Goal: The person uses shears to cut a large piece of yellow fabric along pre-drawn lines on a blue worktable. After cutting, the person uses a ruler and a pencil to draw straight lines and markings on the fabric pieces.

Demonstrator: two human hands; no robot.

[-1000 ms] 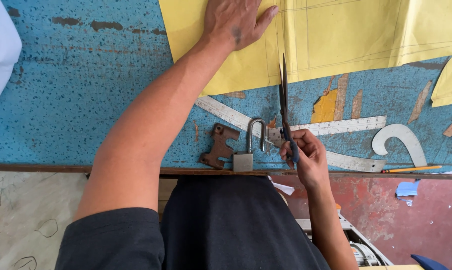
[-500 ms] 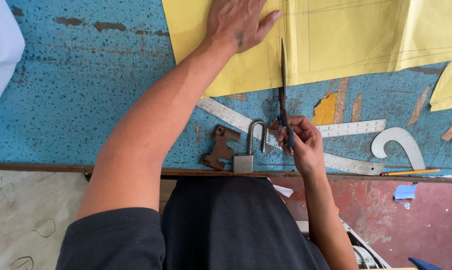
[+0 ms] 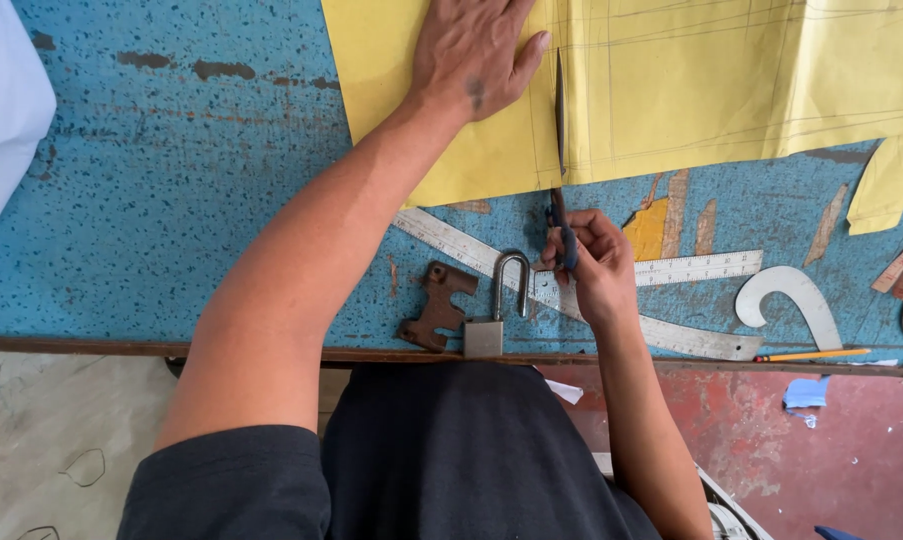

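Observation:
My left hand [image 3: 476,50] lies flat, fingers spread, on a large yellow paper sheet [image 3: 711,80] with pencil lines, pressing it onto the blue table [image 3: 171,200]. My right hand [image 3: 591,260] grips the blue handles of a pair of scissors [image 3: 559,120]. The scissor blades point away from me and sit in a cut in the yellow paper, just right of my left thumb.
Near the table's front edge lie a padlock [image 3: 493,318], a rusty metal piece [image 3: 436,305], two crossed metal rulers [image 3: 691,270], a white curved template [image 3: 791,300] and a pencil [image 3: 811,355]. Yellow paper scraps [image 3: 881,185] lie at right, white cloth [image 3: 1,120] at left.
My right hand has pushed the scissors forward, away from me, so the blades have gone further into the yellow paper. My left hand has stayed on the sheet.

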